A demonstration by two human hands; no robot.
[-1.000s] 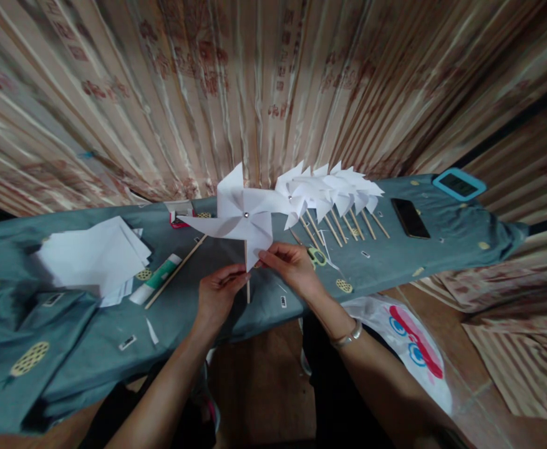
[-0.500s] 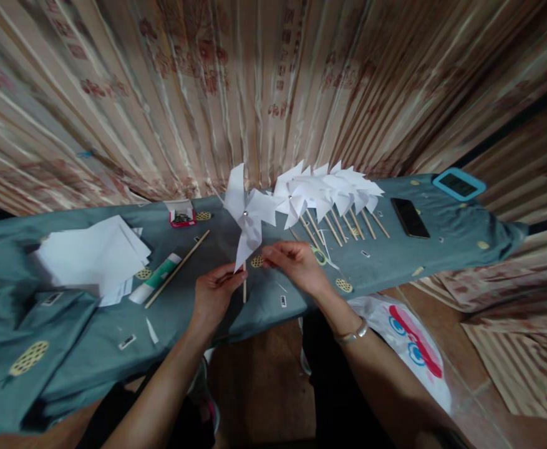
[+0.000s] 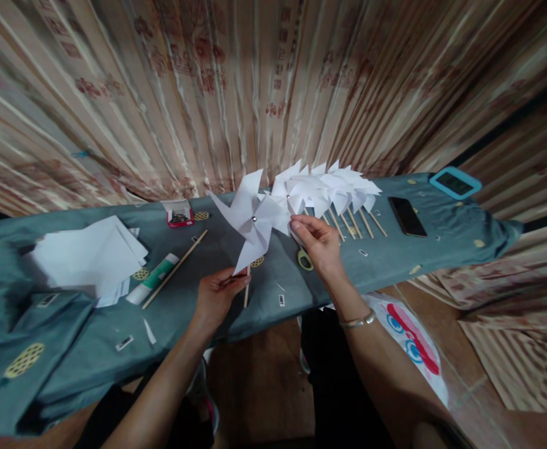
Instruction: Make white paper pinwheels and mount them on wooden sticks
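Observation:
My left hand (image 3: pixel 214 298) pinches the wooden stick of a white paper pinwheel (image 3: pixel 246 209), holding it upright above the table. A shiny round pin head sits at its centre. My right hand (image 3: pixel 320 245) is closed, thumb and fingertips together beside the right-hand blade; whether they grip the blade tip is unclear. Behind it, more white pinwheels (image 3: pixel 322 190) lie overlapping in a row, sticks toward me. Under my right hand lie yellow-green handled scissors (image 3: pixel 305 260), partly hidden.
On the green tablecloth (image 3: pixel 236 249) are a paper stack (image 3: pixel 90 252), a glue stick (image 3: pixel 154 279), a loose wooden stick (image 3: pixel 174 269) and a red box of pins (image 3: pixel 179 217). To the right lie a phone (image 3: pixel 407 217) and a blue-framed device (image 3: pixel 455 183). A curtain (image 3: pixel 236 93) hangs behind.
My right hand has moved up and right, from near the stick to beside the blades. The held pinwheel's blades have turned, while my left hand still grips its stick.

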